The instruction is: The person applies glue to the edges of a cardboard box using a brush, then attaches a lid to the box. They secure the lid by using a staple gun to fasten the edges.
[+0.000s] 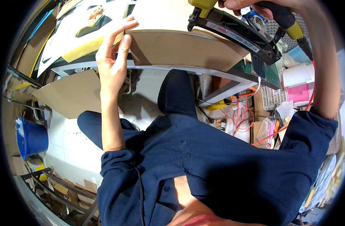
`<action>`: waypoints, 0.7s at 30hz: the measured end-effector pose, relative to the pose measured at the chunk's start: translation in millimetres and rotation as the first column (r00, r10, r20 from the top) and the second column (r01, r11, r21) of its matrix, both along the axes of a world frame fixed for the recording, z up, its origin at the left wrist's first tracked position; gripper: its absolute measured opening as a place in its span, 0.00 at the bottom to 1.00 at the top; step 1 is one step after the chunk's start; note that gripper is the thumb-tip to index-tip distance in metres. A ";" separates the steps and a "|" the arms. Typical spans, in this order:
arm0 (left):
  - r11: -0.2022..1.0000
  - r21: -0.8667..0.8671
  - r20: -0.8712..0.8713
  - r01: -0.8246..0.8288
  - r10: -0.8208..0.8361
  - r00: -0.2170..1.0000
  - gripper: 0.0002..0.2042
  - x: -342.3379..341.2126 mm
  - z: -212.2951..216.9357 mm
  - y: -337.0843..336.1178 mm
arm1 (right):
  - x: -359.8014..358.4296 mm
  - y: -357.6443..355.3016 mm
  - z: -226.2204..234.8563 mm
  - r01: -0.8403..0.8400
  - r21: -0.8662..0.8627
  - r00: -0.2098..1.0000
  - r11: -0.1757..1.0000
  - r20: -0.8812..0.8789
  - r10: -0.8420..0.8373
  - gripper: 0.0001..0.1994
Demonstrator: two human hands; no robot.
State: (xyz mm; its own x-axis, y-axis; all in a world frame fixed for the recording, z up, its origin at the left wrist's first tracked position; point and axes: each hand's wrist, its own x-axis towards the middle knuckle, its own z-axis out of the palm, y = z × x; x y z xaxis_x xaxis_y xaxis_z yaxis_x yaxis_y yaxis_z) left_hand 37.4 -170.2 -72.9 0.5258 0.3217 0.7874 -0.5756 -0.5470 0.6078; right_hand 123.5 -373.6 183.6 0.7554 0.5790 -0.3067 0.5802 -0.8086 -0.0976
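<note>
A long brown board (187, 51), likely thin wood or fibreboard, stands along the near edge of a pale panel (161, 17) on the workbench. My left hand (114, 56) grips the left end of this board, thumb against its near side and fingers over the corner. Up at the right, my right hand (238, 4) is wrapped round the handle of a yellow and black air nailer (233, 34). Its nose rests at or just above the board's top edge, its long magazine slanting down to the right; whether they touch I cannot tell. The top of the tool is cut off.
Papers and a yellow-edged sheet (82, 49) lie on the bench's left. Below leans another brown panel (72, 94). A blue bucket (32, 137) stands on the floor at left. Red hoses and cables (240, 116), a white basket (273, 97) and clutter fill the right.
</note>
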 end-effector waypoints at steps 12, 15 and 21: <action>1.000 -0.017 -0.019 -0.023 0.023 1.000 0.13 -9.6 0.1 2.4 | 43.4 -19.6 -15.7 -0.091 0.109 0.988 0.990 -0.112 0.103 0.20; 0.999 -0.009 -0.027 -0.041 0.041 0.999 0.12 -6.6 -2.1 3.1 | 27.6 -24.2 -4.7 -0.047 0.035 0.995 0.998 -0.090 0.050 0.20; 0.999 -0.007 -0.032 -0.046 0.046 0.998 0.12 -6.2 -2.4 1.7 | 49.9 -45.5 -11.0 -0.077 0.081 0.983 0.994 -0.158 0.089 0.21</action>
